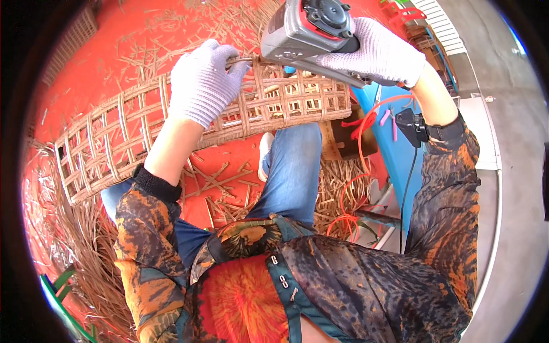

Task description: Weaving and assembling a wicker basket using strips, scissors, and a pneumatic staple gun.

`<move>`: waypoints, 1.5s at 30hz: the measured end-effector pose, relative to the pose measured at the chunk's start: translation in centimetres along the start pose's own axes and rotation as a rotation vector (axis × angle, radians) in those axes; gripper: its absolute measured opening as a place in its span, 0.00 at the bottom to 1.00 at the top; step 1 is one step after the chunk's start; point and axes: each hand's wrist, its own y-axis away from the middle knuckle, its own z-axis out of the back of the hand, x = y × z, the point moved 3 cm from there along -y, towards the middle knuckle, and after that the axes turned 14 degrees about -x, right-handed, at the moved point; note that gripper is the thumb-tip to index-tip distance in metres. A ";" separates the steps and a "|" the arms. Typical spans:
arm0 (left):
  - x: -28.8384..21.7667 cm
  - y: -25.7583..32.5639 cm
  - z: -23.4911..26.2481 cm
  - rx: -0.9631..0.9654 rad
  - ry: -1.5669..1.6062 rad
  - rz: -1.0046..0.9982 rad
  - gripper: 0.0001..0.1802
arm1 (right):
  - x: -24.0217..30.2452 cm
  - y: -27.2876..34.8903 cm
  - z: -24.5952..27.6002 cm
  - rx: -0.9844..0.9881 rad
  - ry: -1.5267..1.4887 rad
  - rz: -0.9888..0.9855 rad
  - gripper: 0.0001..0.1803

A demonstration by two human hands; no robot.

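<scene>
Head view: left hand (201,81) fingers clamped on woven panel (171,134) rim, panel across lap. Right hand (380,54) wrapped round nail gun (309,28), nose at rim, touching left fingers. Risk: misfire hits glove; orange hose (361,148) could snag.

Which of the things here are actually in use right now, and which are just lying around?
In use:
left hand on the woven basket
right hand holding the grey power tool against the basket's rim

Lying about:
cane scraps on the red floor
orange cord
blue stool
</scene>
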 end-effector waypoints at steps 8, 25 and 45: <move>1.0 -1.1 -1.4 0.109 -0.063 0.042 0.15 | -0.5 3.7 1.4 -0.165 -0.338 -0.315 0.24; 3.6 2.8 4.9 0.037 0.004 -0.170 0.18 | 0.8 7.6 -1.5 -0.069 -0.265 -0.208 0.24; 1.1 5.9 2.1 0.023 0.080 -0.165 0.16 | 0.6 7.0 -2.5 0.014 -0.164 -0.142 0.24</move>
